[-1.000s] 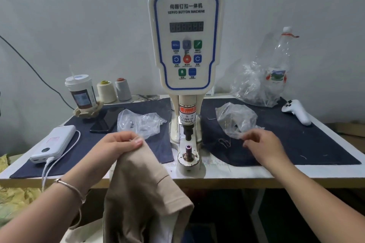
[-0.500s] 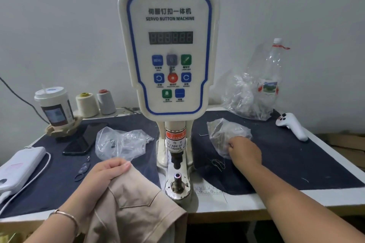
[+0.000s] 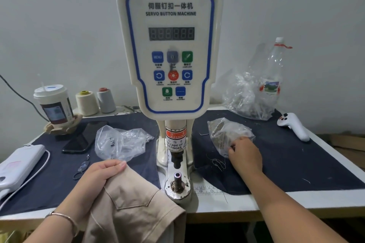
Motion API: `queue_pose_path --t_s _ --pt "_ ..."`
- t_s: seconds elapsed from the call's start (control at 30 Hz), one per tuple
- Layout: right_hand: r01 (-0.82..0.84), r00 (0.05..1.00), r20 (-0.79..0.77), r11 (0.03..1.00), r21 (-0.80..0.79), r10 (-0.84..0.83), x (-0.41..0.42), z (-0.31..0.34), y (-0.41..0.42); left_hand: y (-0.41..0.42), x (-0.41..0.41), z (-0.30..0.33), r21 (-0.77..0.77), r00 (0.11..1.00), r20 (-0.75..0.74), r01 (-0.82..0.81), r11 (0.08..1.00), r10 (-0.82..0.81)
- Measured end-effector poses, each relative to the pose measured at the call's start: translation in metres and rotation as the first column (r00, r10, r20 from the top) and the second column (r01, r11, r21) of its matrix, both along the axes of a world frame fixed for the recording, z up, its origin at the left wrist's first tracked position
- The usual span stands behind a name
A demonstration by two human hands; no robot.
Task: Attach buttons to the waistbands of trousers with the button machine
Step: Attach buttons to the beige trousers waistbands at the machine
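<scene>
My left hand (image 3: 102, 173) grips the beige cotton trousers (image 3: 134, 209) at the tabletop's front edge; my right hand (image 3: 244, 151) pinches inside the crinkled clear button bag (image 3: 227, 134). Next, I'd load the die.

The left hand (image 3: 98, 175) is curling its fingers (image 3: 116, 164) forward, thumb tucked beneath them. The right hand (image 3: 245, 155) is reaching out, fingertips (image 3: 234, 147) bent inward.
</scene>
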State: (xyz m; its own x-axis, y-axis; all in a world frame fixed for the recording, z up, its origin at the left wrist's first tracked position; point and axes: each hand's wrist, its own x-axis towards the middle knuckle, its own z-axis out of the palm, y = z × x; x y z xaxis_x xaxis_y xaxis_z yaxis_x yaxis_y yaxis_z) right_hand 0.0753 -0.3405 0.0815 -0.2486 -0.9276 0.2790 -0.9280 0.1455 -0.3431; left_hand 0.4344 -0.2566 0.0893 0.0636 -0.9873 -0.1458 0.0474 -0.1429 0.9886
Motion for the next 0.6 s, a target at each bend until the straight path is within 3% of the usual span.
queue_pose_path --t_s 0.33,0.47,0.6 --pt "-0.026 0.999 -0.04 0.996 0.089 0.03 0.002 0.005 -0.005 0.003 -0.005 0.004 -0.003 0.999 -0.026 -0.032 0.999 0.032" --pt "-0.038 0.999 -0.005 0.973 0.229 0.041 0.0 0.024 -0.012 0.003 -0.006 0.006 -0.006 0.999 0.002 -0.05 0.999 0.05" --pt "0.058 0.991 0.073 0.856 0.513 -0.111 0.01 0.036 -0.026 0.004 -0.007 0.007 -0.002 0.999 0.015 -0.05 0.999 0.05"
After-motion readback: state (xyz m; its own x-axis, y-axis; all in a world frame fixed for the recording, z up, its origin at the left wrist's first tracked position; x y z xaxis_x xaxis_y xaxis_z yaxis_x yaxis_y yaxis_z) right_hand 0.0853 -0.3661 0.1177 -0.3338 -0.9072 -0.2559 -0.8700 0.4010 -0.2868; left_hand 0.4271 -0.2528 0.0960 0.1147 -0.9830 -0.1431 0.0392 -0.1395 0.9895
